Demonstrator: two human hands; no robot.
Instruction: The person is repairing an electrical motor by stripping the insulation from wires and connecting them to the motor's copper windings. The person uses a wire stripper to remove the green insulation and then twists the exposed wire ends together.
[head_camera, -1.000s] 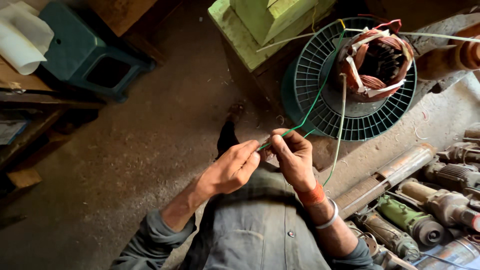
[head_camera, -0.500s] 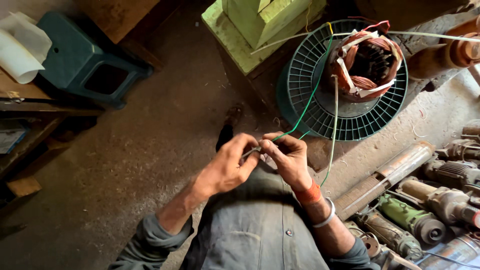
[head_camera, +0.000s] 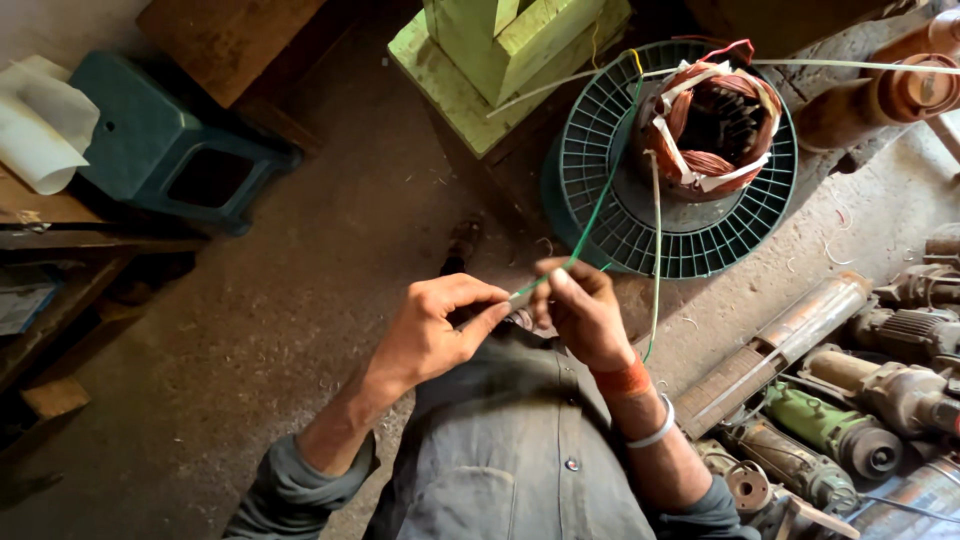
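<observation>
Green wire (head_camera: 590, 215) ran from the copper-wound stator (head_camera: 712, 128) down to my two hands, its lower end pinched between them above my lap. My left hand (head_camera: 432, 335) was closed, thumb and fingers pressed together at the wire's tip; my right hand (head_camera: 583, 312) was curled shut around the same end. What exactly lay between the fingertips was hidden by the fingers themselves. A small dark object just below the hands was too covered to identify.

A pale wire (head_camera: 655, 250) hung from the stator and passed behind my right wrist, its end out of sight. The stator sat on a dark green fan guard (head_camera: 600, 190) on the dirt floor (head_camera: 250, 300).

Also recorded: light green wooden stand (head_camera: 500, 50), cut off at the top edge; teal plastic stool (head_camera: 165, 150) near the left edge; worn motors and pump parts (head_camera: 850, 400) crowding the right edge, partly cropped; rusty cylinder (head_camera: 900, 95) at the top right corner.
</observation>
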